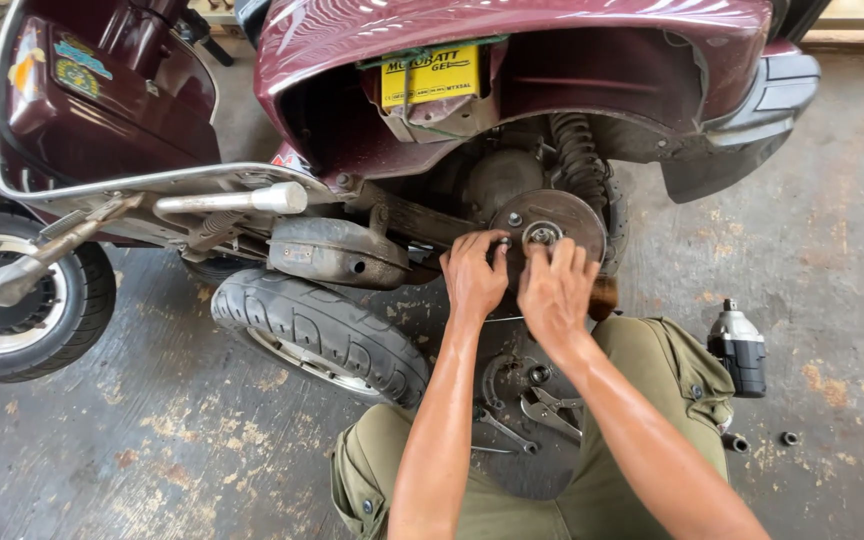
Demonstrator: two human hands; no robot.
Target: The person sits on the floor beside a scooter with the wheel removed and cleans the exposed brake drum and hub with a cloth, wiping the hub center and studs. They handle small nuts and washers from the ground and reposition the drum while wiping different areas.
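Brake drum: round, rusty, on rear hub of maroon scooter, wheel well open. Left hand fingers curled on drum's left edge; right hand cupped over lower face. Judgement: keep your grip even both sides, drum square to axle. Removed tyre on floor beside; pliers between knees.

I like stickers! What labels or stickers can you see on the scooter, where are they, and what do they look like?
Battery label: yellow rectangle with dark print, under the raised maroon body, above both hands.
Leg-shield stickers: upper left on the maroon panel, one blue-green, one green-yellow.
Edge sticker: orange and yellow, far left of that panel.
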